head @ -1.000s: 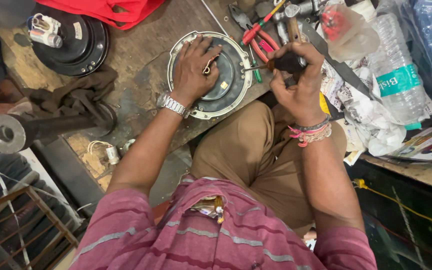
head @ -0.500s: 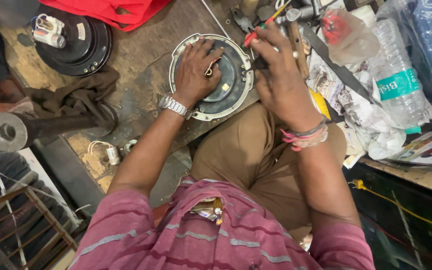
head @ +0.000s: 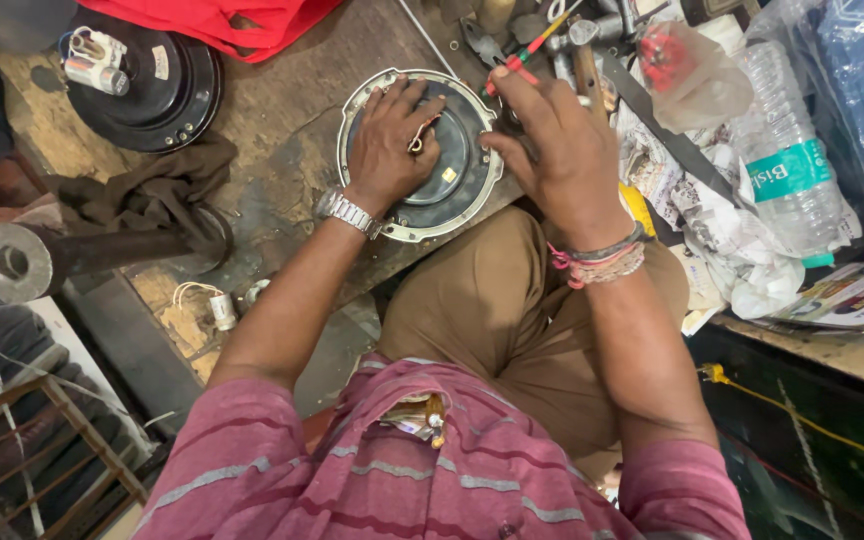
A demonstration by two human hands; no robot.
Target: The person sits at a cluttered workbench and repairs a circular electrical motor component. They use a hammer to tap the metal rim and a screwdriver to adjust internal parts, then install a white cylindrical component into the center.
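Motor housing (head: 452, 150), round with a bright metal rim, lies flat beneath the left hand (head: 392, 140), whose spread palm presses it down. Right hand (head: 552, 150) rests at its rim, fingers curled; contents indeterminable. Housing appears assembled; work unfinished.

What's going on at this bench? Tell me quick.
A person sits at a worn wooden workbench with a round metal housing, dark in the middle with a pale rim, lying flat at its edge. The left hand is spread over the disc, pressing it down. The right hand rests at the housing's right rim, next to a red-handled screwdriver; what its fingers grip is hidden. A second black round part sits further left, and a plastic bottle lies to the right.
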